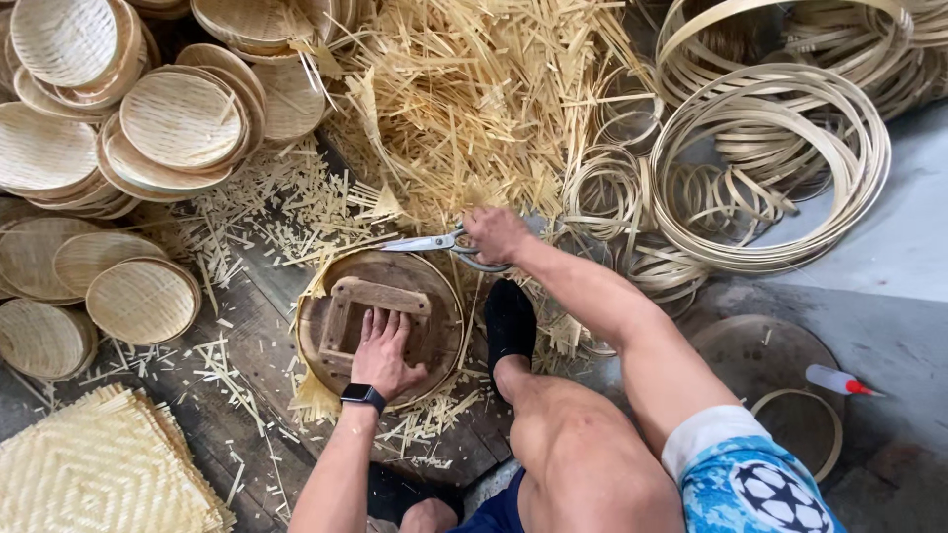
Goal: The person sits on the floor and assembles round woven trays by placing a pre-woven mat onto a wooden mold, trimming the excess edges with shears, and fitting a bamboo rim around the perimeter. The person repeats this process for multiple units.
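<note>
- Now trimming: left hand (383,353) presses flat on the round dark wooden mould (380,321), woven bamboo beneath it.
- Right hand (494,235), at one o'clock, grips steel scissors (434,243); blades look slightly parted.
- Next move likely needs turning the mould.

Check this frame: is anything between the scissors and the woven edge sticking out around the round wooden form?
Nothing visible. The right hand holds the scissors with the blades right at the form's top rim, where the woven edge sticks out. The left hand presses on the form's centre, clear of the blades.
</note>
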